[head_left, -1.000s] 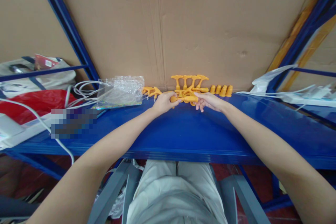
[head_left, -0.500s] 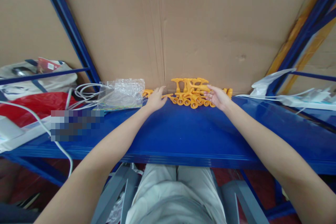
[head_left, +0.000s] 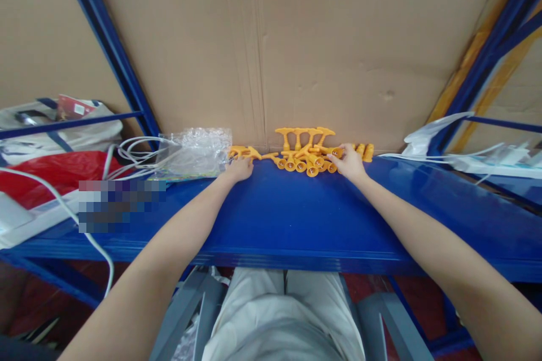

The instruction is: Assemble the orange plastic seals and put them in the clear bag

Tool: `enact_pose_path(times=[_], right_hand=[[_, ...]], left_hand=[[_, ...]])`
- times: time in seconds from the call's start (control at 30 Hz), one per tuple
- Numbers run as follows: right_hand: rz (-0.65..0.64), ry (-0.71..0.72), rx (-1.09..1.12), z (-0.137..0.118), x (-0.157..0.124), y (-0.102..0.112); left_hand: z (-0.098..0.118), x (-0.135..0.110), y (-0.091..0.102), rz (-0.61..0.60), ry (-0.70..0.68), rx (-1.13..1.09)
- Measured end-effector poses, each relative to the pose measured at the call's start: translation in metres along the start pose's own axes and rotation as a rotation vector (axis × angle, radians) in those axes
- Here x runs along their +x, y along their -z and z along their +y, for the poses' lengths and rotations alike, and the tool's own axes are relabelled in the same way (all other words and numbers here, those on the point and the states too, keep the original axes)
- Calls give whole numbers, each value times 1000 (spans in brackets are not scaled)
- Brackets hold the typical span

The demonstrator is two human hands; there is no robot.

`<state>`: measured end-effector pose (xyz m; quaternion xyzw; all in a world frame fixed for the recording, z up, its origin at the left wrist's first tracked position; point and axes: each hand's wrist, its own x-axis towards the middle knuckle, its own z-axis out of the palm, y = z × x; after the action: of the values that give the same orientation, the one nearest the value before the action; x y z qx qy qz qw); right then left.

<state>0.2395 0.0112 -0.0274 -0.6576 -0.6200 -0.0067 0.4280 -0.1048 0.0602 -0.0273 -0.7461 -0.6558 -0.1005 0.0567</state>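
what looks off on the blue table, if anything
A white cable droops over the front edge of the table at the left, where it could snag. The heap of yellow pieces in the middle looks jumbled beside the tidier row of yellow handles behind it. Nothing looks spilled or clearly broken.

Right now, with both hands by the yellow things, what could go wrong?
Two things, maybe. The right hand is right by the crowded yellow pile; those pieces have round ends, so a bump might make some roll or slide. The left hand is at the yellow pieces on the left, close to the clear plastic, so it could catch or push that by accident.
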Motion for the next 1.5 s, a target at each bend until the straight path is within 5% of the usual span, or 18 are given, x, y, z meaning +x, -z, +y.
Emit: enact_pose_path(times=[0.33,0.9,1.13,1.37,1.5], right_hand=[[-175,66,-373,-22,-14,3],[-316,78,-341,-13,-9,-1],[-312,147,-356,-5,-6,-4],[-302,135,-294,-3,-2,-3],[-126,50,-165,7,17,7]], left_hand=[[9,-9,6,58,81,-6],[22,-19,32,324,92,-96],[28,-20,45,372,116,-338],[30,-15,38,335,19,-482],[27,-14,33,284,-8,-540]])
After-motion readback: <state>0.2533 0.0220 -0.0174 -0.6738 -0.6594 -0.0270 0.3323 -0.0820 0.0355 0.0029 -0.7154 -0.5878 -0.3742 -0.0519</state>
